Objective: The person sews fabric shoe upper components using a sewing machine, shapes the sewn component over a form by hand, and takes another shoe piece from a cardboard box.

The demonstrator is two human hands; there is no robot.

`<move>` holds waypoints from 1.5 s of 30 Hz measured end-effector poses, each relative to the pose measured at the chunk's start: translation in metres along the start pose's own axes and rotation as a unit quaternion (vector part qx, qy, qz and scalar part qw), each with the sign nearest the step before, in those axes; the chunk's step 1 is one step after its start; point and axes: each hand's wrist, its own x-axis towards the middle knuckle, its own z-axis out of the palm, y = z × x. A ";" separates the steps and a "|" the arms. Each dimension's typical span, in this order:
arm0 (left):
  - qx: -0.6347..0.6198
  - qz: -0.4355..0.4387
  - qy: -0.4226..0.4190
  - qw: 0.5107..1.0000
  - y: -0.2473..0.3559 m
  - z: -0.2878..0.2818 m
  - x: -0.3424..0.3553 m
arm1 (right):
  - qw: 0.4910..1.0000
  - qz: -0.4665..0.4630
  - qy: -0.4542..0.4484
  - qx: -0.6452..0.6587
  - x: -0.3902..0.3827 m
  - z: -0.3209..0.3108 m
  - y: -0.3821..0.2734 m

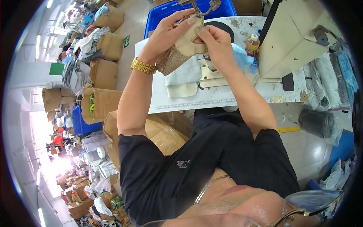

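Left hand (172, 33) and right hand (216, 42) both gripping the beige piece (187, 44), so each grip is closed on it: left with thumb on top, right pinching the near right edge. Piece is held up above the tabletop (160, 101), top end right at the metal foot (197, 11); contact or pressure there, can't tell. Main risk, my read: fingertips sit close to the foot, so a slip or a moving mechanism could nip them. Uneven pull between the hands could skew the piece or pucker its edge. The mesh (168, 62) hangs loose below the left hand and could fold under or snag. Bottle (252, 46) stands beside the right forearm; an elbow swing could tip it, wetting the pale pieces (183, 80) nearby. Watch (143, 66) might catch the mesh, which is just beside it. Writing: bottle has a coloured label, too small to read. Ruler strip (204, 103) along the tabletop's near edge has graduations, numbers not legible. Shirt (211, 151) carries a small pale logo with tiny lettering, unclear. Green floor sign (126, 41) shows a white symbol. No readable label on the piece.
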 end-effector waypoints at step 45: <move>-0.013 0.048 0.099 0.994 -0.007 0.032 -0.003 | 0.993 0.013 -0.103 -0.061 0.022 -0.027 -0.029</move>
